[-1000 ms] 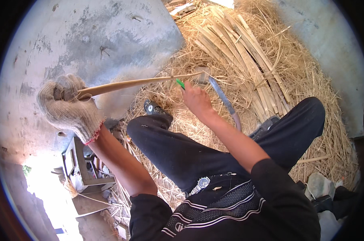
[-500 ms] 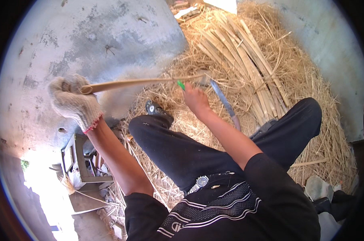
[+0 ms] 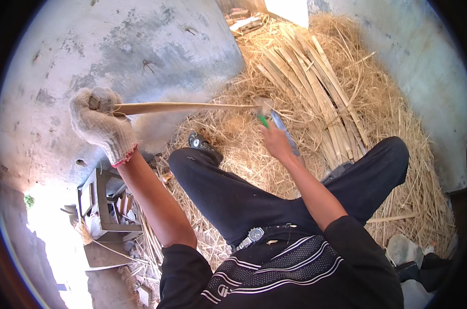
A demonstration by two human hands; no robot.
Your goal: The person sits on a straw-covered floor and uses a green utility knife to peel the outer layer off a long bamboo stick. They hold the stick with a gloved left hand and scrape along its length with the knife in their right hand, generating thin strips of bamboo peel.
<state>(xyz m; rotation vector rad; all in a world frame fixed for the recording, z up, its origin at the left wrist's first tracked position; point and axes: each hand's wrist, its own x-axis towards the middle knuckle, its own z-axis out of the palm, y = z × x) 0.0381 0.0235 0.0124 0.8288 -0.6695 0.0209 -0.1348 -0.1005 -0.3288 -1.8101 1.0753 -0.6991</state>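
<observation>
My left hand (image 3: 102, 118), in a knitted white glove with a red cuff, is raised at the left. It is closed on the near end of a long, thin bamboo strip (image 3: 184, 106). The strip runs almost level to the right, its far end by a small greyish block (image 3: 265, 105). My bare right hand (image 3: 276, 140) is closed on a small green-handled tool (image 3: 263, 121), just below that end. Its working edge cannot be made out. Beside this hand a long bluish metal blade (image 3: 281, 126) slants down, partly hidden behind the hand.
Split bamboo strips (image 3: 321, 98) lie in a bundle on the shavings (image 3: 398, 134) beyond my right knee. A worn plastered wall (image 3: 140, 51) stands at left. A wooden stool (image 3: 107, 203) holding odds and ends is at lower left. Pale cloth (image 3: 404, 251) lies at lower right.
My right hand has moved right and slightly down with the green-handled tool, toward the strip's far end. My left hand has shifted slightly right, still holding the strip.
</observation>
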